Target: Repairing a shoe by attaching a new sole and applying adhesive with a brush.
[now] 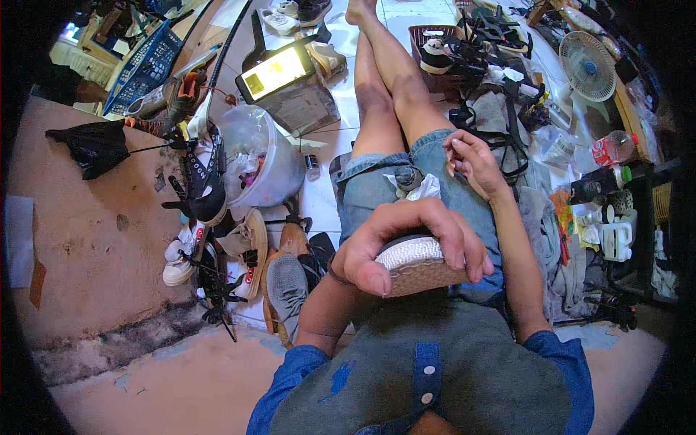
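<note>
Close in front of my chest, my left hand is wrapped around a shoe. One end of it points at me, showing a white ribbed edge and a pale patterned sole; the hand covers most of its upper. Over my thigh and farther out, my right hand is raised with its fingers curled together. Whatever it may pinch is too small to make out. On my lap, between the hands, lies a crumpled white cloth or paper with a small dark lump beside it.
Left of my legs stand a clear plastic tub, several loose shoes, a grey shoe among them, and a lit phone on a box. At right are grey cloths, a white jug, a bottle and a fan.
</note>
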A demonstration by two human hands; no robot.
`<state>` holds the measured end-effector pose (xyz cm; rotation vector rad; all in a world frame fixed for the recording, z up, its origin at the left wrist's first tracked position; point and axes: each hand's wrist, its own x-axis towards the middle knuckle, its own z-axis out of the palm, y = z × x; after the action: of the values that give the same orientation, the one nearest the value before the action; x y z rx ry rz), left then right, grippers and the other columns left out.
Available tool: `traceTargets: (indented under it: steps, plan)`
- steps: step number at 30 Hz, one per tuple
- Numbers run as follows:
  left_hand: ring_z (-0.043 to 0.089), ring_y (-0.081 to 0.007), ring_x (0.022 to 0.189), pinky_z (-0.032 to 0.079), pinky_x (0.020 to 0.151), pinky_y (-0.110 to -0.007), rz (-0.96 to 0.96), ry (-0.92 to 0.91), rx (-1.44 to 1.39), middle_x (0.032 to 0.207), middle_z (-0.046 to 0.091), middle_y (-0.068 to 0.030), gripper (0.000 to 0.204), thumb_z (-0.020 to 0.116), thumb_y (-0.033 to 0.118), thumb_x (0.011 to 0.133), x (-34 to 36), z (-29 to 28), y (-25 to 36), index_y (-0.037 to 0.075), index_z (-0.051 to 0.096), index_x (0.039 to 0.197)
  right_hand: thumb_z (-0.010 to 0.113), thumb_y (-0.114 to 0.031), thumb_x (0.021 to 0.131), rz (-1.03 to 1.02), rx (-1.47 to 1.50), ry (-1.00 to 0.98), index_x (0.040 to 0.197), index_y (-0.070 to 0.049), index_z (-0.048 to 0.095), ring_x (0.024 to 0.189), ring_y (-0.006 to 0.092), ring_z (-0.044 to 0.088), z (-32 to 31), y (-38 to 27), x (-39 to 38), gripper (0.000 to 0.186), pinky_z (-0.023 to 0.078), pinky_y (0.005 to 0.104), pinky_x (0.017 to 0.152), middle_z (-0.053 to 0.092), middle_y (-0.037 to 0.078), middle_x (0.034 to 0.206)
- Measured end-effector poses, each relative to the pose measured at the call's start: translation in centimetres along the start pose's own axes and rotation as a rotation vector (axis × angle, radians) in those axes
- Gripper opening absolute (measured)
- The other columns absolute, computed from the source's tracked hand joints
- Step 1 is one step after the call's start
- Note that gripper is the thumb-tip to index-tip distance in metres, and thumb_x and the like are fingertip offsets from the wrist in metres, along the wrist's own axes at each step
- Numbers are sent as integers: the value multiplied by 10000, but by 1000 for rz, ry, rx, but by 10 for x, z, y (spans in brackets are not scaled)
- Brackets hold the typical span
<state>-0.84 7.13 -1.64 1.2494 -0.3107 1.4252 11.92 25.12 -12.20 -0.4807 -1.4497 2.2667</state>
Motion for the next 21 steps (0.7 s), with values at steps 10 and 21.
traceTargets:
  steps: [10, 21]
  plan:
    - [631, -355, 999, 474, 925, -508, 17, 158, 98, 1012, 636, -230, 657, 714, 513, 782, 8, 20, 2, -61, 568, 1066, 530, -192, 1005, -16, -27, 46, 1007, -51, 595, 711, 74, 533, -2, 3, 1, 155, 481, 242, 615, 555, 8, 820]
    - [607, -471, 1037, 458, 923, -584, 36, -26, 62, 1101, 622, -314, 692, 729, 472, 775, -1, 0, 4, -89, 567, 1146, 532, -210, 1005, -10, -37, 34, 1013, -42, 591, 710, 83, 535, 2, -1, -1, 179, 479, 245, 609, 556, 13, 822]
